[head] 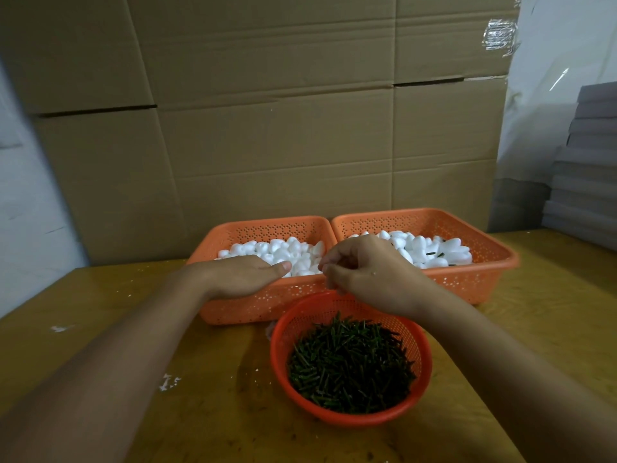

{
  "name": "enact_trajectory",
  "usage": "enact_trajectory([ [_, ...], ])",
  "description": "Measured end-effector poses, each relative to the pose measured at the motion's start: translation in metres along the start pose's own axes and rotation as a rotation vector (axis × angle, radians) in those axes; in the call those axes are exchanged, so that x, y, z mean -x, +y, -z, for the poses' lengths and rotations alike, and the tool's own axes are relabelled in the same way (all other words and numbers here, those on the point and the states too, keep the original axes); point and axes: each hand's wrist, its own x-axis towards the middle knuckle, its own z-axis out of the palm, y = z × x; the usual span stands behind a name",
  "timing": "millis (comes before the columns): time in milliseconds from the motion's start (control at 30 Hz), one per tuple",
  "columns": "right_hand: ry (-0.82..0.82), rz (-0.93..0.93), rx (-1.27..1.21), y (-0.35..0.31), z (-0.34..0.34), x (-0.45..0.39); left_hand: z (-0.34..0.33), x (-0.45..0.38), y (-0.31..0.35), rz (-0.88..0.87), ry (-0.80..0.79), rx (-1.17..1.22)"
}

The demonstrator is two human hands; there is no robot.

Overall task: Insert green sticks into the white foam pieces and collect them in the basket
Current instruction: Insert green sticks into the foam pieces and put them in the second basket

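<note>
On the table [100, 329] | left hand [240, 275] laid flat, fingers relaxed, over left basket's [233, 310] foam [283, 248] | right hand [364, 272] curled, grip unclear, above bowl [424, 372] of sticks [350, 362] | stuck pieces [434, 253] held in right basket [484, 275]

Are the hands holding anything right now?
Left hand reaches flat into the left basket, holding nothing visible. Right hand has curled fingers; whether it pinches something cannot be told.
</note>
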Motion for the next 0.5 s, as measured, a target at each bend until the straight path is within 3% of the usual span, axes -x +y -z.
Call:
enact_trajectory([
  [167,-0.008,0.0,-0.002,-0.001,0.001,0.001,0.003,0.003,-0.005,-0.007,0.031,0.189],
  [500,-0.009,0.005,-0.021,-0.001,0.003,0.002,0.009,0.009,-0.011,-0.17,0.124,0.262],
])
